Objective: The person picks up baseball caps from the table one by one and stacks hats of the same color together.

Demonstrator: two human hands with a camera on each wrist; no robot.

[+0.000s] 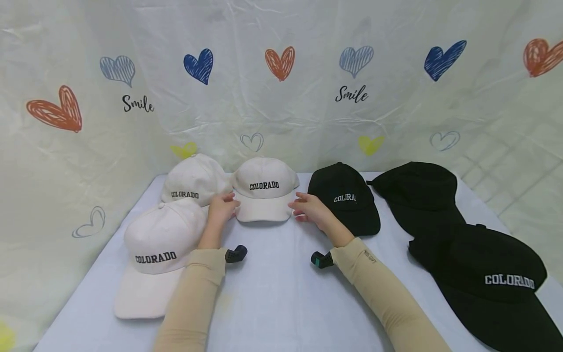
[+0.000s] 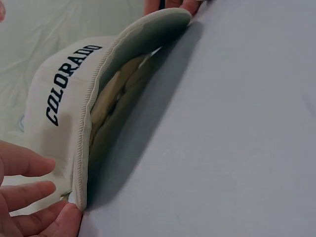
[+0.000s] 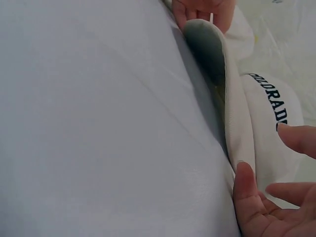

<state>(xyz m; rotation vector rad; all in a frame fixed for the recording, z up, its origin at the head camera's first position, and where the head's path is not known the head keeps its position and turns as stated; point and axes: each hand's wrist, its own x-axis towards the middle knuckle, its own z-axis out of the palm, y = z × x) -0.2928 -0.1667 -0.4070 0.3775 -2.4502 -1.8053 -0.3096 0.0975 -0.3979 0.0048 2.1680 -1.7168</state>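
A white cap (image 1: 264, 208) lettered COLORADO sits at the back middle of the table, brim toward me. My left hand (image 1: 222, 208) is at the left end of its brim and my right hand (image 1: 312, 210) at the right end. In the left wrist view, the left fingertips touch the corner of the brim (image 2: 83, 148), the other fingers spread apart. The right wrist view has one right fingertip right at the brim edge (image 3: 232, 113), the other fingers apart from it. Under the raised front of the brim, the cap's shadowed inside shows.
Two more white caps, one behind (image 1: 193, 178) and one nearer (image 1: 154, 239), lie on the left. On the right are several black caps, including the near one (image 1: 492, 264). A cloth with printed hearts (image 1: 281, 63) hangs behind the white-covered table (image 1: 272, 303).
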